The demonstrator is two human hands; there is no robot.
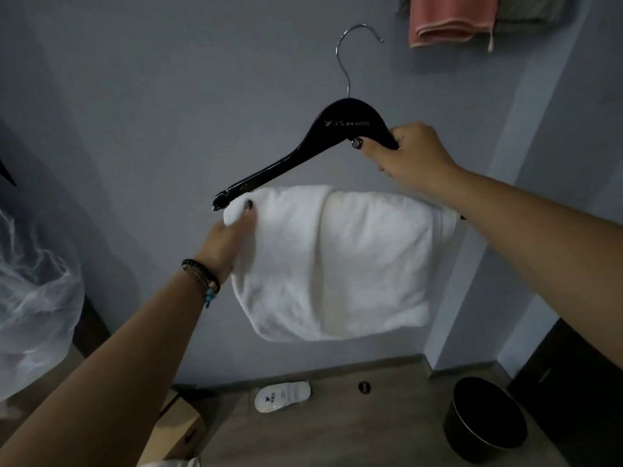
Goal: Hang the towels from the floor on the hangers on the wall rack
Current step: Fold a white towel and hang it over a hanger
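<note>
A black hotel hanger (303,153) with a silver hook is held up in front of the grey wall. A white towel (337,261) is draped over its lower bar and hangs folded. My right hand (408,151) grips the hanger's right shoulder. My left hand (232,237) pinches the towel's upper left corner near the hanger's left tip. At the top right, a pink towel (451,20) and a grey one (529,8) hang from above; the rack itself is out of view.
A black round bin (485,423) stands on the floor at the lower right. A white slipper (281,396) lies by the wall. A cardboard box (175,429) and a clear plastic bag (33,298) are on the left. A dark door edge is at far right.
</note>
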